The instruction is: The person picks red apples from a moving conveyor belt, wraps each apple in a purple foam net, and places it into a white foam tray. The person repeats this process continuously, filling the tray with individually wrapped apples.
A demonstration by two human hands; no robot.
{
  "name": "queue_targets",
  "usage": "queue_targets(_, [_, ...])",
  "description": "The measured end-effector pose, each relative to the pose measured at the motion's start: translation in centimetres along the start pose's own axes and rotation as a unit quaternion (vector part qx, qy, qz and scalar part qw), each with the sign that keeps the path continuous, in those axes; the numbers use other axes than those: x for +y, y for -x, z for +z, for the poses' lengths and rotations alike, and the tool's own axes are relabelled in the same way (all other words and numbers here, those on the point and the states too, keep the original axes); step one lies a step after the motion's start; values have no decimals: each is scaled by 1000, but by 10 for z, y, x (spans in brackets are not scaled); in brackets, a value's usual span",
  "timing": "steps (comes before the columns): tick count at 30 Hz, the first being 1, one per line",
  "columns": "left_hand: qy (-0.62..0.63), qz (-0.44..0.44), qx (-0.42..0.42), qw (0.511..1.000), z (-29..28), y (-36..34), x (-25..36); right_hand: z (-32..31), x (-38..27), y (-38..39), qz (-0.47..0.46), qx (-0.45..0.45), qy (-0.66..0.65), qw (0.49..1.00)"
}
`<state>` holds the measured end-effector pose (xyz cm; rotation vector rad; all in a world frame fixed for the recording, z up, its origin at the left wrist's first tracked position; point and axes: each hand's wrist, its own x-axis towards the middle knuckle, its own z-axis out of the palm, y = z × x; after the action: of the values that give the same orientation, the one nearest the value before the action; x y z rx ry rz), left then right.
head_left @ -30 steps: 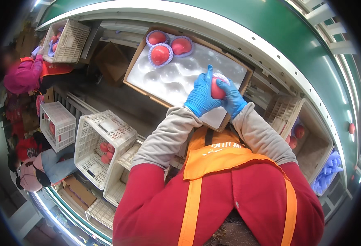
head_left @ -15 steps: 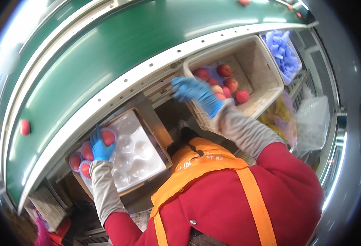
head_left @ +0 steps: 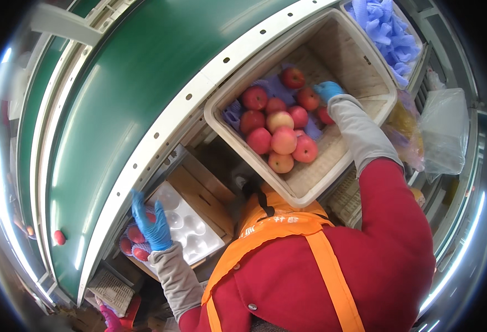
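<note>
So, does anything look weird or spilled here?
Nothing looks spilled or broken. Maybe a little odd: one red apple sits by itself on the green belt, away from the apples bunched in the pale crate.

Right hand (head_left: 329, 90): its fingertips are hidden, so whether the near apple (head_left: 308, 99) is held cannot be told.
Apple by the wrist (head_left: 325, 115): partly covered by the hand and grey sleeve (head_left: 359, 130).
White tray (head_left: 191, 232): partly covered by the left hand (head_left: 152, 224).
Green belt (head_left: 149, 72): cut off by the top edge.
Blue nets (head_left: 384, 33): cut off there too.
Pink sleeve (head_left: 110, 318): cut off at the bottom.
</note>
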<state>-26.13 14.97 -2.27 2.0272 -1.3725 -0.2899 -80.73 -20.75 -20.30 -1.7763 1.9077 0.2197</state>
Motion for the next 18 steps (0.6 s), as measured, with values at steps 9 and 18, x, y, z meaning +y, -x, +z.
queue_targets(9, [157, 60, -104, 980, 98, -60, 133, 69, -111, -8, 13, -35, 106, 994])
queue_targets(18, [522, -228, -212, 794, 134, -72, 200, -33, -152, 114, -188, -50, -478, 857])
